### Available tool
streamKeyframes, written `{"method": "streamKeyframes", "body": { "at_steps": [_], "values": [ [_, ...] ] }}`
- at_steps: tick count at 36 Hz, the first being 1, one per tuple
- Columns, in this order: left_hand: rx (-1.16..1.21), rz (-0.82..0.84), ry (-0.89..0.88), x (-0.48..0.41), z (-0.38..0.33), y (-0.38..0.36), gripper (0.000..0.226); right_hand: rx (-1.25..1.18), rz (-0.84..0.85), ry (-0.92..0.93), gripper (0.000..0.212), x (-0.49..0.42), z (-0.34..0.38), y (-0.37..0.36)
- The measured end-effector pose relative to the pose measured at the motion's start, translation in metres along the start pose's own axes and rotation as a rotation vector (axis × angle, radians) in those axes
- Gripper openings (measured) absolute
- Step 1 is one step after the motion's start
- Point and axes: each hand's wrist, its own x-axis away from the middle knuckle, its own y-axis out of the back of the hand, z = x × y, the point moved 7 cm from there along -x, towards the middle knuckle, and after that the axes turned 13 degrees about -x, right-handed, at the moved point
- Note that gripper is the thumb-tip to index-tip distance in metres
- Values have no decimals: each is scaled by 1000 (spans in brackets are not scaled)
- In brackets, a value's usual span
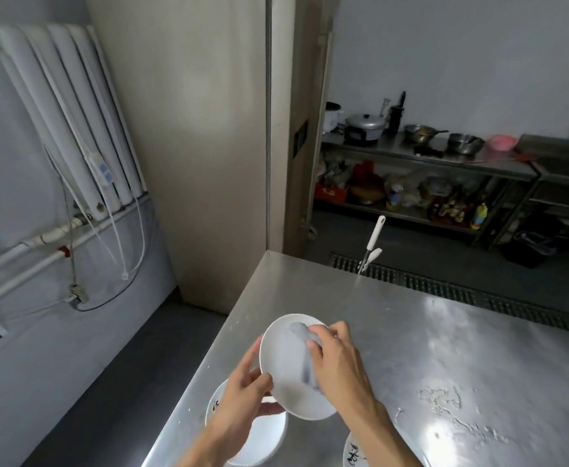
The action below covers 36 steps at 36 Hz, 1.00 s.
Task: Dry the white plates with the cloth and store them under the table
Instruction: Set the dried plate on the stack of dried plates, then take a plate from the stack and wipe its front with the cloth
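Gripping the raised plate (pixel 283 355) by its near-left rim, the left hand (pixel 242 399) curls its thumb over the inner face, while its fingers (pixel 255 355) fold round behind the back. The plate is tilted up off the surface (pixel 444 332), above the near left corner. The right hand (pixel 338 364) bunches the grey cloth (pixel 300 332) in tightly curled fingers (pixel 332 333) and presses it against the plate's inner face, close to the upper rim. A strip of the cloth trails down across the middle of the plate, too blurred to make out its folds.

A second plate (pixel 266 439) lies flat on the surface under the left hand, right at the near left edge, with black marks on the rim. A third plate (pixel 355 455) with similar black marks lies flat near the front edge, just right of the right forearm, and is cut off by the bottom of the view.

Water streaks (pixel 444 399) and droplets mark the surface toward its right side. A white-handled tool (pixel 375 237) sticks up at the far edge. Beyond it stands a steel shelf (pixel 471 163) with pots and bowls on top — jars and packets crowd its lower level. A white radiator (pixel 57 112) hangs on the wall to the left.
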Motion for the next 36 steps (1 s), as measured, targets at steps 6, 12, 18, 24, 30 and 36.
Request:
{"method": "streamKeyframes", "body": {
  "at_steps": [6,12,18,24,30,36],
  "values": [
    [10,-15,-66,11,-23,-24,74,-15,169,60,40,19,8,11],
    [74,-46,-64,30,-21,-33,66,-30,261,237,32,52,11,17],
    [75,-26,-39,52,-9,-53,72,0,98,211,31,57,21,30],
    [234,-128,-14,69,-3,-45,61,-57,265,391,23,87,35,9],
    [180,-173,-11,86,4,-36,68,-38,132,224,20,76,32,21],
    [196,-187,-45,100,0,-20,70,-9,311,380,28,98,58,-1]
  ]
}}
